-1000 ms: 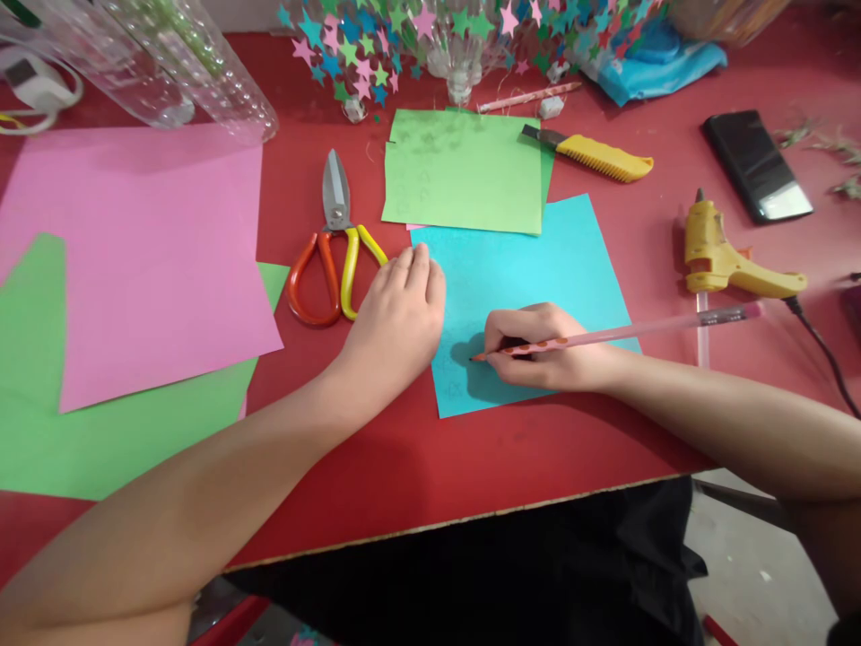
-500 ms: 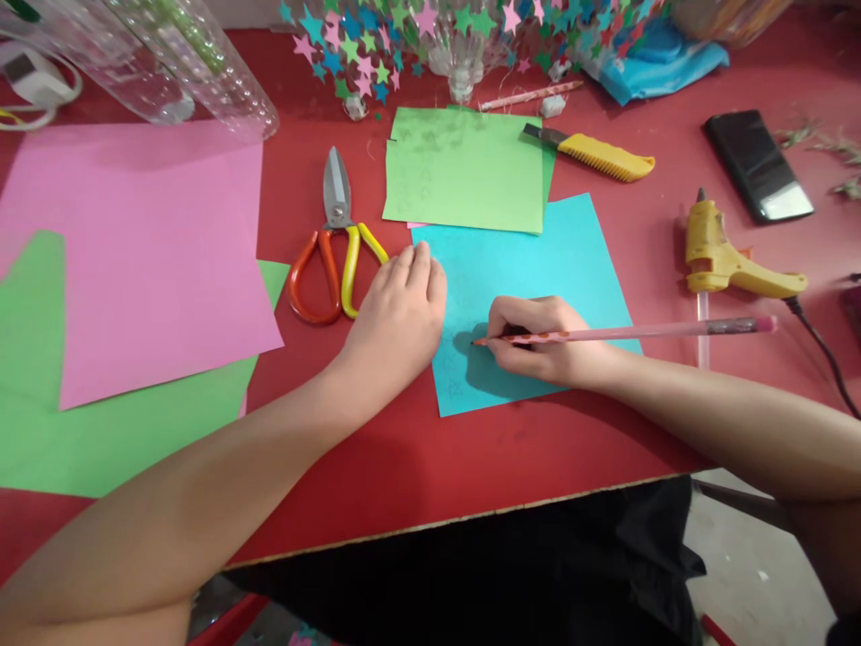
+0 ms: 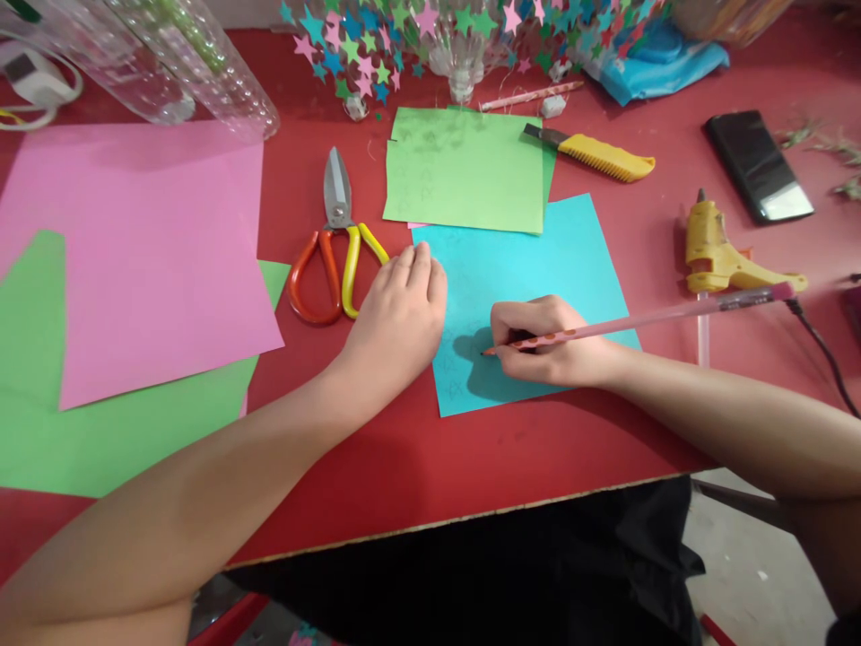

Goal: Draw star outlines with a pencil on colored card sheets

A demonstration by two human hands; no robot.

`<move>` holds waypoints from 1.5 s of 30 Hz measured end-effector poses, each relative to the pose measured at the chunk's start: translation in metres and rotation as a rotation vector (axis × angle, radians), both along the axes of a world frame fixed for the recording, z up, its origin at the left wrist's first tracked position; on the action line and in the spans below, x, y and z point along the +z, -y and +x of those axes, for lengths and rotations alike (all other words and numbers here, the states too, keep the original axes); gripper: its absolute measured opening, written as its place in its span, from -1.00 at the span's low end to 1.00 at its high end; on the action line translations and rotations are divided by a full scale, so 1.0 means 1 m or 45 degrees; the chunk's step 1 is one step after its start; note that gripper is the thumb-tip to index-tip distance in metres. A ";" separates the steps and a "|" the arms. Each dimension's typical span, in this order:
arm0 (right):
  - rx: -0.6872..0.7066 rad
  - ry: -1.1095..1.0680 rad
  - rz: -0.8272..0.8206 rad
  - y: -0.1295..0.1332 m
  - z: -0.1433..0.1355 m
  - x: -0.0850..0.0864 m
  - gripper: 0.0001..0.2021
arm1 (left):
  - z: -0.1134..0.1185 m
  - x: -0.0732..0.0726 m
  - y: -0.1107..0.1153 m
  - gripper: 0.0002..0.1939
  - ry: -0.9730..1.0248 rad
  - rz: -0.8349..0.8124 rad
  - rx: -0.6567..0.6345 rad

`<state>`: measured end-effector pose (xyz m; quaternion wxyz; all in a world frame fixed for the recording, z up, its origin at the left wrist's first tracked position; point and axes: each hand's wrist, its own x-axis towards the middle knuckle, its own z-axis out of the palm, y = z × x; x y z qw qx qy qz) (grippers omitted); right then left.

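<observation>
A pink pencil (image 3: 605, 328) is pinched in my right hand (image 3: 555, 343), its dark tip at the surface of a blue sheet of paper (image 3: 538, 260). Faint pencil marks run down the sheet's left side. My left hand (image 3: 407, 305) lies palm down across the sheet's left edge, fingers close together and holding nothing; its fingertips are partly hidden. Just left of it rest scissors (image 3: 337, 215) with one red and one yellow handle. A light green sheet (image 3: 464, 170), also marked in pencil, overlaps the blue sheet's top edge.
Pink paper (image 3: 161, 251) and green paper (image 3: 161, 431) lie at left. A yellow cutter (image 3: 605, 157), a glue gun (image 3: 723, 251) with its cord and a black phone (image 3: 759, 166) are on the right. Star decorations (image 3: 423, 36) and a blue packet (image 3: 656, 67) stand behind.
The pencil tip has shifted slightly right and down, and its eraser end has swung upward. My left hand has stayed in place.
</observation>
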<state>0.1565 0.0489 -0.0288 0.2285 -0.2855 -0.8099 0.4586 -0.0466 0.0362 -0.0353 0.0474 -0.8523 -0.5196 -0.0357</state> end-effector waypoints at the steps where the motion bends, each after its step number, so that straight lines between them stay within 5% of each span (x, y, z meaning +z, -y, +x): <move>1: 0.006 0.004 -0.006 0.000 0.000 0.001 -0.82 | 0.000 0.000 0.000 -0.54 -0.004 0.006 -0.002; 45: 0.009 0.051 0.067 0.006 -0.004 0.000 -0.88 | 0.000 0.000 0.000 -0.54 -0.006 0.002 0.014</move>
